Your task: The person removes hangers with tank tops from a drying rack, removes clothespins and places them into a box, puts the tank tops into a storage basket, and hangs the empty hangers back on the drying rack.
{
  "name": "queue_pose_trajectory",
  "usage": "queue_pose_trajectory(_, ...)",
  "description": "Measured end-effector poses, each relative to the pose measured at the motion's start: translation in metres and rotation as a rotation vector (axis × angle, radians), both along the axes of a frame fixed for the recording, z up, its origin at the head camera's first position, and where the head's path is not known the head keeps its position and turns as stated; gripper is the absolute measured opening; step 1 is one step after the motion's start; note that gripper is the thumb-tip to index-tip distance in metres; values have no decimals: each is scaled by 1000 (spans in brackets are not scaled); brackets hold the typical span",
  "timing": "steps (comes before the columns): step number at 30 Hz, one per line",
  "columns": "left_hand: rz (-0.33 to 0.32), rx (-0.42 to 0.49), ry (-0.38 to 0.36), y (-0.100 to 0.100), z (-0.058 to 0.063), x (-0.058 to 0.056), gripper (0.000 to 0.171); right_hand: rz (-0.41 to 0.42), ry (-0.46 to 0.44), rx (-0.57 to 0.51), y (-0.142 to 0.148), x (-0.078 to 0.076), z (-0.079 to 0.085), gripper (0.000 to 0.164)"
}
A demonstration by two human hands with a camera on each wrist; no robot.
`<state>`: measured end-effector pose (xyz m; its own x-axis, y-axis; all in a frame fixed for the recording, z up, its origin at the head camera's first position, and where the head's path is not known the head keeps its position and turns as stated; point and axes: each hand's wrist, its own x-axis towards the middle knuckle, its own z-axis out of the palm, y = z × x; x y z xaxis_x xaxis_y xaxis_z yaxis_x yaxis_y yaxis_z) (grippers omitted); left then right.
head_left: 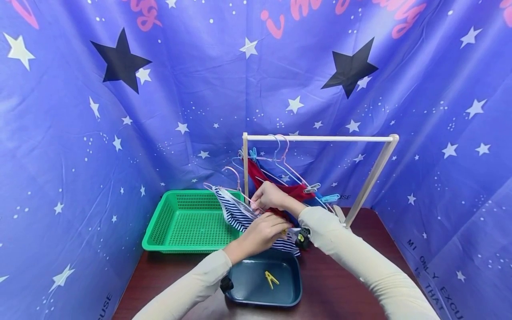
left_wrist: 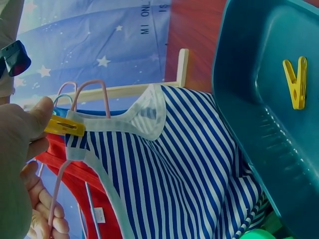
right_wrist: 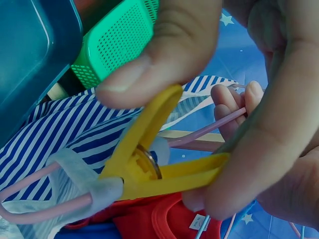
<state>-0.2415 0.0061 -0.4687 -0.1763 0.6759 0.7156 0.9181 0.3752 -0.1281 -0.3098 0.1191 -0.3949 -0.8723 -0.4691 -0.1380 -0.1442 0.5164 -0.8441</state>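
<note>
A blue-and-white striped sleeveless top with white trim hangs on a pink hanger. My left hand pinches a yellow clothespin between thumb and fingers. That clothespin sits at one shoulder strap, its nose over the white trim and its handles spread apart in the right wrist view. Beyond the left hand, my right hand grips the hanger with curled fingers. The hanger's hook points up, off to the left of the rack.
A wooden rack carries hangers with a red garment and blue clothespins. At the left is a green basket. A dark teal tray below the hands holds a loose yellow clothespin.
</note>
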Motion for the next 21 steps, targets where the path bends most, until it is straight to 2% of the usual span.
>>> queue_pose_trajectory(14, -13, 76, 56, 2, -2, -5, 20, 4, -4, -11, 0, 1, -1, 5)
queue_pose_trajectory(21, -22, 120, 60, 3, -4, -6, 17, 16, 1, -11, 0, 2, 1, 6)
